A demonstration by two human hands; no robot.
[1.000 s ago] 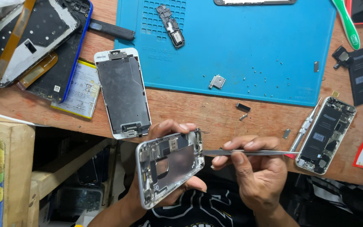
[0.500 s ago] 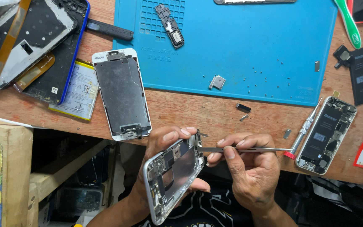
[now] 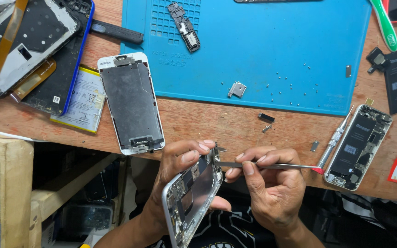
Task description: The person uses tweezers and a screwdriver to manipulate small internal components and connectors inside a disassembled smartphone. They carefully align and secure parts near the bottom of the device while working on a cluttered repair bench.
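Left hand [image 3: 180,183] grips opened phone chassis [image 3: 191,202], long axis tilted, top toward upper right; right hand [image 3: 272,188] pinches horizontal tweezers [image 3: 272,166], tips left

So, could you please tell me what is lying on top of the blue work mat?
On the blue mat lie a dark elongated phone part, a small metal bracket, scattered tiny screws and a small metal piece. Anything beneath the mat is hidden.

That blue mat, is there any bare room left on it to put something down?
Yes. The blue mat is bare between the black bracket and its right edge, above the tiny screws. The wooden bench is crowded at both ends with opened phones.
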